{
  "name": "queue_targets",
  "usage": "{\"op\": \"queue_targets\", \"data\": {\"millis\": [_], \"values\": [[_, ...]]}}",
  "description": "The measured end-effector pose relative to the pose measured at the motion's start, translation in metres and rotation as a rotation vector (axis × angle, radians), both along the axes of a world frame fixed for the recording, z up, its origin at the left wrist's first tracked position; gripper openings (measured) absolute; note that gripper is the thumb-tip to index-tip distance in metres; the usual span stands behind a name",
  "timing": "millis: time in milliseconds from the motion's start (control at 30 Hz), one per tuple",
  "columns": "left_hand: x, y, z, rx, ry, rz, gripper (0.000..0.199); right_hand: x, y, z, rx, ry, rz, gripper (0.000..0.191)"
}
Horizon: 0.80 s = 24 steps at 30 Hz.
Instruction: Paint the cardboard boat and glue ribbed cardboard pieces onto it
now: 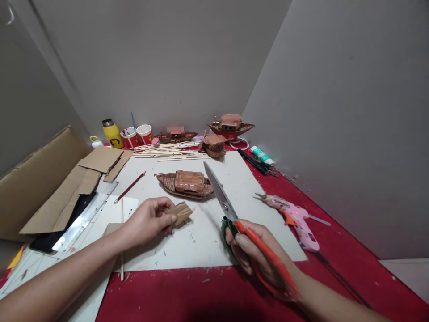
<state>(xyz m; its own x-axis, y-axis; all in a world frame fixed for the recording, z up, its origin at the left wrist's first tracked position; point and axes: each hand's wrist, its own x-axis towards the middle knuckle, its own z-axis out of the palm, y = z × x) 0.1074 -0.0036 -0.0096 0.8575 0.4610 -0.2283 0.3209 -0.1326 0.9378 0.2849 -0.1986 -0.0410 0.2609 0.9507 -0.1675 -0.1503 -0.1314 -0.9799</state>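
Note:
Between the thumb and fingers of my left hand (150,219) is a small piece of brown cardboard (182,213), held over the white board (187,250). My right hand (258,246) grips a pair of scissors (221,197) with orange and green handles. Their blades point up and away, apart from the cardboard, and look closed together. Just beyond both hands a brown model boat (187,183) with a rounded cabin rests on the board, its right end partly behind the scissor blades.
A pink glue gun (298,219) lies at the right with its cord trailing forward. On the left are cardboard sheets (77,179), a metal ruler (83,219) and a pencil (130,187). Thin wooden sticks (167,152), paper cups (144,134), a yellow bottle (113,134) and another boat (231,126) stand behind.

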Motion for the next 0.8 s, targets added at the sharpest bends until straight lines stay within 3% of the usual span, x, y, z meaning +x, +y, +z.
{"op": "queue_targets", "data": {"millis": [67, 167, 400, 633, 733, 800], "values": [[0.008, 0.001, 0.004, -0.091, -0.054, 0.07, 0.021, 0.0, 0.0, -0.002, -0.003, 0.007, 0.0, 0.045], [0.02, 0.001, 0.008, -0.089, -0.096, 0.111, 0.02, 0.0, 0.0, -0.005, -0.01, 0.022, -0.001, 0.046], [0.035, 0.0, 0.001, 0.081, -0.209, 0.222, 0.013, 0.003, 0.001, -0.006, -0.034, 0.051, -0.012, 0.048], [0.045, 0.003, -0.002, 0.25, -0.214, 0.255, 0.007, 0.003, 0.003, -0.003, -0.035, 0.012, -0.029, 0.05], [0.035, -0.006, 0.004, 0.513, -0.273, 0.239, 0.003, 0.002, 0.004, -0.002, -0.003, 0.045, -0.067, 0.047], [0.026, -0.017, 0.01, 0.884, -0.381, 0.147, 0.007, 0.001, 0.005, -0.003, 0.04, 0.102, -0.097, 0.044]]}}
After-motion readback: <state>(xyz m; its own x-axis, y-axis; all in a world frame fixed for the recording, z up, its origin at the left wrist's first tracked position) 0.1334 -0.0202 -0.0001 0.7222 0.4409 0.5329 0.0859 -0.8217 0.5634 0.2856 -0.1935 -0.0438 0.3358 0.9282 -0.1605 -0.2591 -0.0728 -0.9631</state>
